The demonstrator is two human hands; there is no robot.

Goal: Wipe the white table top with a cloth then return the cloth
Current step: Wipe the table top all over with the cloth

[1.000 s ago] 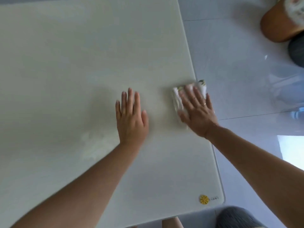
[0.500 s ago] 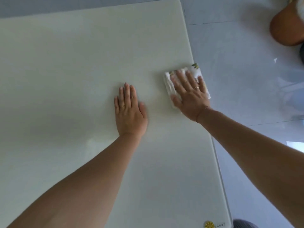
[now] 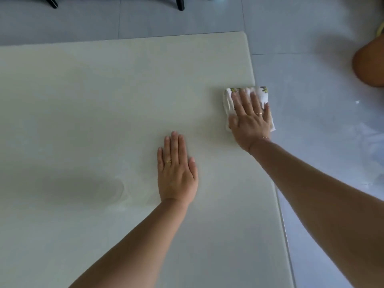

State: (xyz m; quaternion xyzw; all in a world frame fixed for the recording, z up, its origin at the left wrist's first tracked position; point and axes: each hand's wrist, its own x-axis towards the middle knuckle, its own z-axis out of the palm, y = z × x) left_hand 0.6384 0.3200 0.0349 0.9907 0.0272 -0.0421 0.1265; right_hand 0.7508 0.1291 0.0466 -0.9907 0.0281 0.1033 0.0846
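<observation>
The white table top (image 3: 104,100) fills most of the view, with its right edge running down past my right wrist. A folded white cloth (image 3: 262,96) with small green and yellow print lies at that right edge, partly hanging over it. My right hand (image 3: 250,119) presses flat on the cloth with fingers spread. To the left of it, nearer to me, my left hand (image 3: 176,171) lies flat on the bare table, fingers together, holding nothing.
Glossy grey floor tiles (image 3: 311,121) lie to the right of and beyond the table. A round orange-brown object (image 3: 368,65) sits on the floor at the far right. Two dark furniture legs (image 3: 179,4) stand beyond the table's far edge.
My right hand has slid the cloth farther from me along the table's right edge. The left hand stays flat on the table. The view has tilted up, showing the far edge.
</observation>
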